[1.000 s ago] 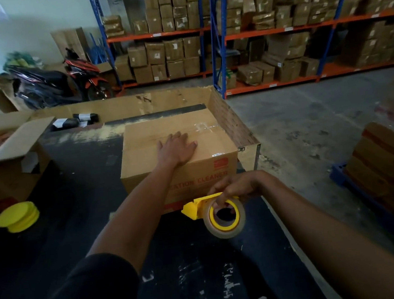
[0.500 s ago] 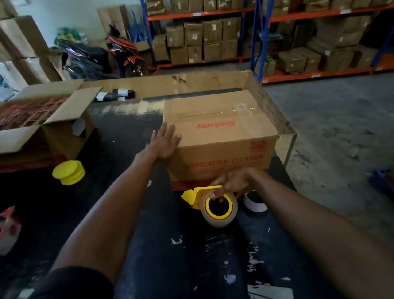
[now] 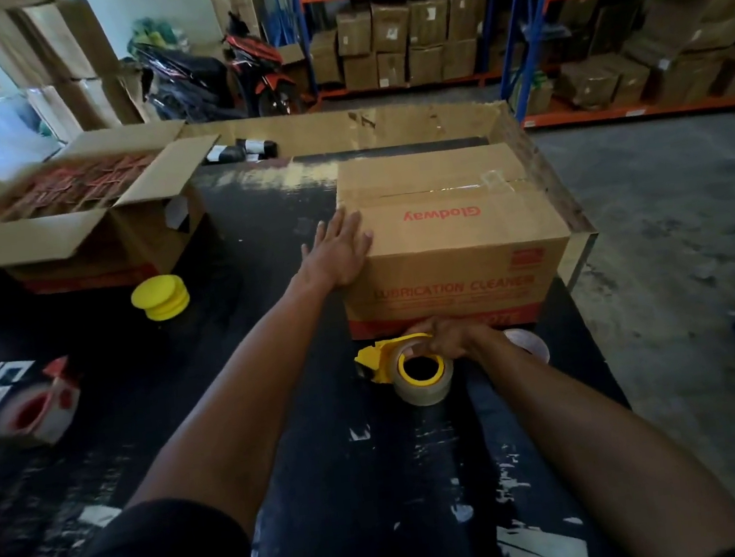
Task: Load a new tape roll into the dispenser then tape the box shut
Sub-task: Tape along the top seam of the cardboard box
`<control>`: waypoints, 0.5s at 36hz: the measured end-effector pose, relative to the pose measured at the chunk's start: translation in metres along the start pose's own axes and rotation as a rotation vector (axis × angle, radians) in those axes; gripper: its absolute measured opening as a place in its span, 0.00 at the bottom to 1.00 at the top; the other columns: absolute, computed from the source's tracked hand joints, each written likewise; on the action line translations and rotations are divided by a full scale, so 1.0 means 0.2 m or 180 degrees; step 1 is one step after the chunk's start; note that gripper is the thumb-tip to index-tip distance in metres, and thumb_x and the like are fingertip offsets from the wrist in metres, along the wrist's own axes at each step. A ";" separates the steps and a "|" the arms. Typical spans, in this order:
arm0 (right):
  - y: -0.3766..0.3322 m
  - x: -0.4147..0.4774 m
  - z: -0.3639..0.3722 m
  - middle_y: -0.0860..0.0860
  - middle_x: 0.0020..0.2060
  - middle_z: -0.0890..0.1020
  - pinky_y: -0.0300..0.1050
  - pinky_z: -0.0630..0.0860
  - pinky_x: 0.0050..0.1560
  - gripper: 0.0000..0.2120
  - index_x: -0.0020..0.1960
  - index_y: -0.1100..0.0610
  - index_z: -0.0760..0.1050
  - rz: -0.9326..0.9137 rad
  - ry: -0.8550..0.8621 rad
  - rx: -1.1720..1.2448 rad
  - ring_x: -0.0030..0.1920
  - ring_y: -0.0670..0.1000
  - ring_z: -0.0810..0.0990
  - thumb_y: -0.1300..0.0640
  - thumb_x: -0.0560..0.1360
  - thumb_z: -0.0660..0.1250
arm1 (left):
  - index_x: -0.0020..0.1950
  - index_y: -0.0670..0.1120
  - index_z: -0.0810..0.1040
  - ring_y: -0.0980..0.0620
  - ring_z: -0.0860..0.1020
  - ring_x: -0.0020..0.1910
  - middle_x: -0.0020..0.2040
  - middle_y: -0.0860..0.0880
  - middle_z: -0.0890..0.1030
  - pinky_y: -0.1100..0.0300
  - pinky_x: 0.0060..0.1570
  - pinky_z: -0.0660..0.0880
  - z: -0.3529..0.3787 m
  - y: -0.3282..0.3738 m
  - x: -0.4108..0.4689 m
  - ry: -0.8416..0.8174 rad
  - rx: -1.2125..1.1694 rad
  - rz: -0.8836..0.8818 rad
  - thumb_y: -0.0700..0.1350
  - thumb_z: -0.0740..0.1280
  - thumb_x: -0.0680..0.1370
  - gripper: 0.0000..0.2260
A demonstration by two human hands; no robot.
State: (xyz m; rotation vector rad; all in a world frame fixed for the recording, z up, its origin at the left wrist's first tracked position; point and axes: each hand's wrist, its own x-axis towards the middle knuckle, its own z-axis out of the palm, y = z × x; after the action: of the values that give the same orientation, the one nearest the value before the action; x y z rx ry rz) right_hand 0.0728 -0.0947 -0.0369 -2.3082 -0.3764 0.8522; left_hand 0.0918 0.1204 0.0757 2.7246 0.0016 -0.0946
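Observation:
A closed brown cardboard box (image 3: 456,231) printed "Glodway" and "LUBRICATION CLEANER" stands on the black table (image 3: 314,467), with clear tape along its top seam. My left hand (image 3: 339,249) lies flat with fingers spread on the box's near-left top edge. Just in front of the box, my right hand (image 3: 448,340) grips the yellow tape dispenser (image 3: 377,359), which carries a roll of clear tape (image 3: 422,377) and rests on the table.
A spare tape core (image 3: 528,342) lies to the right of the dispenser. An open carton (image 3: 75,220) of red items sits at far left, yellow round pads (image 3: 159,297) beside it. A red-and-white tape dispenser (image 3: 39,407) lies at left. The table edge drops to the floor on the right.
My left hand slid from the box top's middle to its left edge. My right hand lowered the dispenser onto the table in front of the box. The view shifted left.

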 end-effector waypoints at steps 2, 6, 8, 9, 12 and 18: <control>0.01 0.01 0.01 0.48 0.59 0.85 0.54 0.77 0.65 0.16 0.63 0.44 0.81 -0.0061 0.0079 -0.0094 0.60 0.52 0.82 0.46 0.77 0.73 | 0.84 0.55 0.47 0.42 0.44 0.83 0.84 0.52 0.42 0.33 0.77 0.48 0.00 0.00 -0.01 -0.0015 -0.0100 0.0026 0.61 0.48 0.85 0.29; -0.02 -0.01 -0.01 0.48 0.61 0.83 0.49 0.77 0.63 0.17 0.66 0.46 0.79 -0.0083 0.0048 -0.0261 0.60 0.51 0.80 0.47 0.78 0.71 | 0.83 0.56 0.46 0.42 0.43 0.82 0.84 0.52 0.42 0.31 0.77 0.46 -0.01 0.00 -0.02 0.0005 0.0067 0.0033 0.61 0.47 0.84 0.28; -0.02 -0.02 -0.01 0.50 0.64 0.81 0.46 0.76 0.60 0.17 0.68 0.50 0.78 -0.0182 0.0071 -0.0205 0.61 0.52 0.80 0.50 0.79 0.71 | 0.83 0.56 0.46 0.42 0.41 0.82 0.84 0.52 0.42 0.30 0.76 0.44 -0.02 0.01 -0.02 0.0028 0.0191 -0.0015 0.61 0.46 0.84 0.28; -0.02 -0.02 -0.01 0.51 0.65 0.81 0.45 0.75 0.59 0.18 0.69 0.52 0.78 -0.0211 0.0091 -0.0164 0.62 0.53 0.80 0.52 0.80 0.71 | 0.83 0.56 0.47 0.42 0.40 0.82 0.84 0.52 0.42 0.30 0.76 0.44 -0.02 0.02 -0.02 0.0029 0.0207 -0.0029 0.61 0.46 0.84 0.28; -0.03 -0.05 0.01 0.53 0.69 0.77 0.43 0.72 0.61 0.21 0.73 0.54 0.74 -0.0248 0.0211 -0.0173 0.68 0.54 0.76 0.55 0.81 0.69 | 0.83 0.57 0.47 0.41 0.39 0.82 0.84 0.53 0.42 0.29 0.76 0.43 -0.02 0.03 -0.03 0.0005 0.0124 -0.0064 0.61 0.47 0.85 0.27; -0.03 -0.17 -0.01 0.54 0.79 0.65 0.49 0.61 0.75 0.23 0.79 0.56 0.65 -0.0310 0.0368 -0.0630 0.78 0.58 0.63 0.51 0.86 0.59 | 0.83 0.56 0.51 0.38 0.39 0.82 0.84 0.52 0.46 0.27 0.74 0.41 -0.02 0.06 -0.05 0.0125 0.0221 -0.0062 0.60 0.48 0.85 0.26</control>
State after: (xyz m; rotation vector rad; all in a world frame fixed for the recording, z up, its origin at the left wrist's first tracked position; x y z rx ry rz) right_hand 0.0478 -0.1070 -0.0153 -2.4841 -0.5386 0.6557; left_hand 0.0820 0.1116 0.0837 2.7958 0.0367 -0.0476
